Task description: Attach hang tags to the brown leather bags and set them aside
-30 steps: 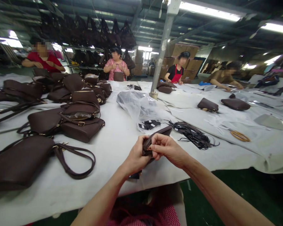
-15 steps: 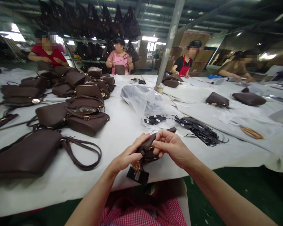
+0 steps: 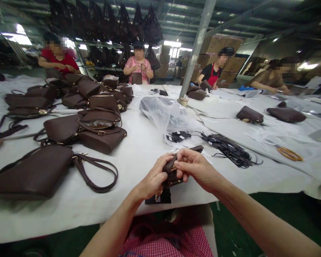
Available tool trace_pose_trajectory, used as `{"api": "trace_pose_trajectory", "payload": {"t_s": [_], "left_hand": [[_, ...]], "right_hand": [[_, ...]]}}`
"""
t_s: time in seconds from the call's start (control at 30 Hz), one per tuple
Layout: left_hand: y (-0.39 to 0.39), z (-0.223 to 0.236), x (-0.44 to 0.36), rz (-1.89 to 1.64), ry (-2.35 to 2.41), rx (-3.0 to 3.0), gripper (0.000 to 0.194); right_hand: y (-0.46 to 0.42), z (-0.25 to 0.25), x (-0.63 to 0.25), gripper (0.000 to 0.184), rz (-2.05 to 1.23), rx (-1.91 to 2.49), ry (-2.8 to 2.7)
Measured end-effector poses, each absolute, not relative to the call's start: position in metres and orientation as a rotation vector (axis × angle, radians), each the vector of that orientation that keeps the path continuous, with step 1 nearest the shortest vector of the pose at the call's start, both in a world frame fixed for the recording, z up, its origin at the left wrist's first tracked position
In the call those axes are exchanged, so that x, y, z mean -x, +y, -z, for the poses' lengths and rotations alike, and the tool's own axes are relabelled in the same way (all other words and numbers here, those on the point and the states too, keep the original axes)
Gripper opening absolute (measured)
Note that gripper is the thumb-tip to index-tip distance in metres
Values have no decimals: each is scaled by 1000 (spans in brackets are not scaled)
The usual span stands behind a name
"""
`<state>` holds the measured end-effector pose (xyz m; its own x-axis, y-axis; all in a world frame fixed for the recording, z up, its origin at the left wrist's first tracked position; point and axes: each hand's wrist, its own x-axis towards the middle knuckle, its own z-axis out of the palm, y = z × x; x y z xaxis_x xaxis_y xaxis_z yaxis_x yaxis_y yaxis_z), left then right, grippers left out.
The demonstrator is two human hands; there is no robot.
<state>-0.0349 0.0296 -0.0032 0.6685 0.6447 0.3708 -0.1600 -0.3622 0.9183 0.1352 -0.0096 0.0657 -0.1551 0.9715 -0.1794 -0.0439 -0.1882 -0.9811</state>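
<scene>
Close in front of me at the table's near edge is a small dark brown handbag (image 3: 173, 175) with gold-coloured fittings. My left hand (image 3: 155, 176) grips its left side, fingers closed over the top. At its upper middle my right hand (image 3: 191, 166) pinches a part near the gold hardware; the fingers hide exactly which part. A gold chain piece (image 3: 158, 192) hangs below my left hand. Under it, a black tag (image 3: 160, 198) lies at the table edge.
Brown handbags (image 3: 104, 137) are piled on the left of the white-covered table (image 3: 139, 160). Black hang tags (image 3: 230, 150) and a clear plastic bag (image 3: 166, 112) lie beyond my hands. A yellow-orange ring (image 3: 289, 153) is at right. A metal post (image 3: 195, 53) rises mid-table; several people work opposite.
My left hand has shifted right, closing its fingers on the bag nearer my right hand. The black tag has turned. Across the table, the person in pink has lowered their hands.
</scene>
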Motion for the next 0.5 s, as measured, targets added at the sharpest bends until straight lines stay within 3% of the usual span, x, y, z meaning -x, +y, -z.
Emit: {"api": "trace_pose_trajectory", "payload": {"t_s": [0.27,0.5], "left_hand": [[40,20,42,-967,382,-1713,46],[27,4,38,-949,510,-1662,59]], "right_hand": [[-10,-55,-116,32,-1372,1187,-1157],[-5,-55,-112,16,-1163,1269,-1248]]}}
